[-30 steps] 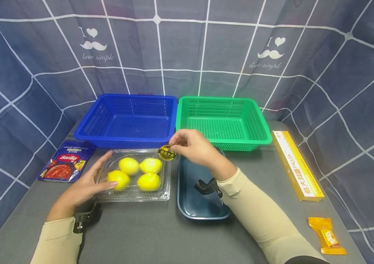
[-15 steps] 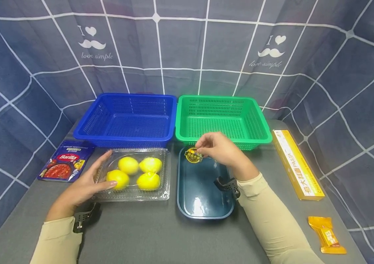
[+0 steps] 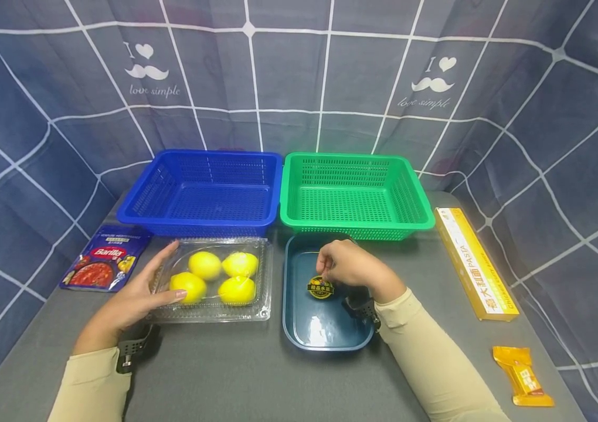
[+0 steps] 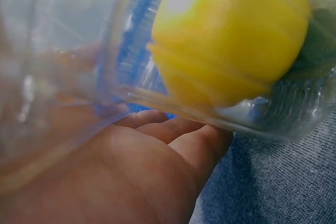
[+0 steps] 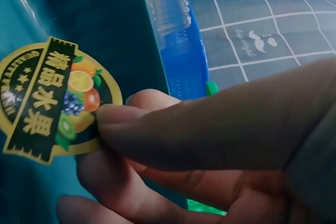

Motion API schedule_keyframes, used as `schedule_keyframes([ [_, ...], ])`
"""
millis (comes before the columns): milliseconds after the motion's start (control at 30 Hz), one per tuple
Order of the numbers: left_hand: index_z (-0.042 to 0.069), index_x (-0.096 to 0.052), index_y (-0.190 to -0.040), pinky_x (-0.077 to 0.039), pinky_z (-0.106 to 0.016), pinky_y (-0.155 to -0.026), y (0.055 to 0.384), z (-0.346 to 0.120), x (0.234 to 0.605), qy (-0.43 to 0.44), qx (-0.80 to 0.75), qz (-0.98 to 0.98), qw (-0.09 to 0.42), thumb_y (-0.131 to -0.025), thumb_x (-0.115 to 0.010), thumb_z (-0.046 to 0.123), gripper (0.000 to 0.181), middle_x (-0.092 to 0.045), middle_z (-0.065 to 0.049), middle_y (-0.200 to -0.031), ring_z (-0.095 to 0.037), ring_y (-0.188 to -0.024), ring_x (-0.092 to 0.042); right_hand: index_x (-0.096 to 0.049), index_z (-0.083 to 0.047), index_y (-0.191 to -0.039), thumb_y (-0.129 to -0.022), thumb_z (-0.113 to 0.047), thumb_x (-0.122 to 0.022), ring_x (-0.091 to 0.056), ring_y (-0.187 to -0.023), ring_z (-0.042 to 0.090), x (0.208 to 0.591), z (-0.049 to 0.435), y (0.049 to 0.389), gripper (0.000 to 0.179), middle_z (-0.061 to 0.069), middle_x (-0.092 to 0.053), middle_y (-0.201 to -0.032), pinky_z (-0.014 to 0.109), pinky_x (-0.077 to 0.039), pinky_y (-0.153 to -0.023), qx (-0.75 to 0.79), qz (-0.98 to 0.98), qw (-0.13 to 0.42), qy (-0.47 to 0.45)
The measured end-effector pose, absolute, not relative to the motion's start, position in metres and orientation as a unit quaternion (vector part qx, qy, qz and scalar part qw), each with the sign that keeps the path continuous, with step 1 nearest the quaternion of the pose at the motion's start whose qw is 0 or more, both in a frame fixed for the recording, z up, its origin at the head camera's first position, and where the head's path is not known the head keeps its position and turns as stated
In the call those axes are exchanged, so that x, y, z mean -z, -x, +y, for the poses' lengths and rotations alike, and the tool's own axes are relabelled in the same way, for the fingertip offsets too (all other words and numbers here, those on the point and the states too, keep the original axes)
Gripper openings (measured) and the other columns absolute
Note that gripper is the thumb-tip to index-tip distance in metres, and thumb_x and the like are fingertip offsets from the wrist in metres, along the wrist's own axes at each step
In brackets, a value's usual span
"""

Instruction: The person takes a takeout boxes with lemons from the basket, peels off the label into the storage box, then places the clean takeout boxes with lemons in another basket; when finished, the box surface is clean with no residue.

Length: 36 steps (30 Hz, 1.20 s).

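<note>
My left hand (image 3: 134,300) grips the left side of a clear plastic clamshell box (image 3: 214,315), its thumb lying over the lid. Several yellow lemons (image 3: 238,291) show through the plastic; one lemon (image 4: 226,35) fills much of the left wrist view. With thumb and fingertips my right hand (image 3: 353,265) pinches a round black-and-gold fruit sticker (image 3: 320,288), held above a dark blue rectangular tray (image 3: 299,331). Printed fruit and lettering face the camera on the sticker (image 5: 42,103) in the right wrist view.
Behind stand a blue basket (image 3: 217,230) and a green basket (image 3: 357,227), side by side. A Barilla sauce pouch (image 3: 105,258) lies left of the box. At the right are a yellow pasta box (image 3: 475,264) and a small orange packet (image 3: 523,377).
The sticker, first at the clamshell's upper right corner, has moved right with my right hand, then down over the tray. My left hand has stayed on the clamshell.
</note>
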<state>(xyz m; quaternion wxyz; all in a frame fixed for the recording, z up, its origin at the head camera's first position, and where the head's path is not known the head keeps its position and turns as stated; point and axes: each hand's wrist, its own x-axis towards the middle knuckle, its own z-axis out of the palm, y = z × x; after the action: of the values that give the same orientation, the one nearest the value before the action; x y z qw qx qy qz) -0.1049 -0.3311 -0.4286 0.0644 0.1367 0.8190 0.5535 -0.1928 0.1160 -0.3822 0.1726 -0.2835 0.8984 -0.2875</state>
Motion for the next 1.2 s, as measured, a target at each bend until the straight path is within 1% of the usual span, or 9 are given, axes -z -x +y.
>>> schedule_keyframes([
  [200, 0.014, -0.013, -0.17, 0.004, -0.075, -0.116, 0.105, -0.331, 0.43, -0.142, -0.558, 0.815, 0.061, -0.092, -0.076, 0.004, 0.101, -0.003, -0.01, -0.175, -0.04, -0.157, 0.005, -0.071, -0.01, -0.085, -0.081, 0.006, -0.081, -0.062, -0.076, 0.013, 0.385, 0.113, 0.188, 0.02, -0.003, -0.065, -0.079, 0.031, -0.055, -0.071, 0.268, 0.906, 0.154, 0.29],
  [300, 0.012, -0.013, -0.17, 0.003, -0.076, -0.115, 0.105, -0.331, 0.43, -0.142, -0.556, 0.817, 0.061, -0.092, -0.076, 0.004, 0.101, -0.004, -0.011, -0.175, -0.041, -0.157, 0.004, -0.071, -0.01, -0.083, -0.079, 0.007, -0.082, -0.061, -0.075, 0.013, 0.387, 0.112, 0.187, 0.021, -0.003, -0.064, -0.077, 0.032, -0.055, -0.071, 0.255, 0.911, 0.14, 0.291],
  [500, 0.013, -0.012, -0.17, 0.001, -0.078, -0.114, 0.106, -0.331, 0.429, -0.141, -0.552, 0.82, 0.063, -0.092, -0.076, 0.004, 0.102, -0.004, -0.011, -0.175, -0.042, -0.156, 0.004, -0.071, -0.01, -0.081, -0.075, 0.01, -0.083, -0.061, -0.072, 0.013, 0.392, 0.111, 0.186, 0.024, -0.003, -0.064, -0.074, 0.032, -0.055, -0.07, 0.24, 0.925, 0.127, 0.267],
  [767, 0.015, -0.014, -0.17, 0.005, -0.073, -0.116, 0.107, -0.33, 0.427, -0.16, -0.562, 0.81, 0.051, -0.091, -0.075, 0.0, 0.101, -0.004, -0.012, -0.175, -0.04, -0.157, 0.003, -0.071, -0.01, -0.083, -0.076, 0.011, -0.08, -0.061, -0.071, 0.014, 0.392, 0.109, 0.189, 0.024, -0.003, -0.063, -0.073, 0.032, -0.055, -0.07, 0.227, 0.936, 0.125, 0.239],
  [933, 0.012, -0.013, -0.17, 0.004, -0.076, -0.115, 0.107, -0.33, 0.427, -0.157, -0.558, 0.813, 0.053, -0.091, -0.075, 0.002, 0.101, -0.004, -0.013, -0.175, -0.042, -0.156, 0.003, -0.071, -0.01, -0.084, -0.078, 0.01, -0.078, -0.061, -0.073, 0.013, 0.393, 0.109, 0.189, 0.022, -0.004, -0.063, -0.074, 0.032, -0.055, -0.072, 0.222, 0.937, 0.115, 0.244],
  [1200, 0.013, -0.012, -0.17, 0.003, -0.077, -0.114, 0.106, -0.33, 0.429, -0.144, -0.557, 0.815, 0.064, -0.092, -0.075, 0.003, 0.102, -0.003, -0.012, -0.175, -0.042, -0.156, 0.004, -0.073, -0.01, -0.085, -0.079, 0.008, -0.075, -0.062, -0.075, 0.016, 0.394, 0.11, 0.188, 0.019, -0.003, -0.066, -0.077, 0.035, -0.056, -0.076, 0.22, 0.942, 0.085, 0.24],
])
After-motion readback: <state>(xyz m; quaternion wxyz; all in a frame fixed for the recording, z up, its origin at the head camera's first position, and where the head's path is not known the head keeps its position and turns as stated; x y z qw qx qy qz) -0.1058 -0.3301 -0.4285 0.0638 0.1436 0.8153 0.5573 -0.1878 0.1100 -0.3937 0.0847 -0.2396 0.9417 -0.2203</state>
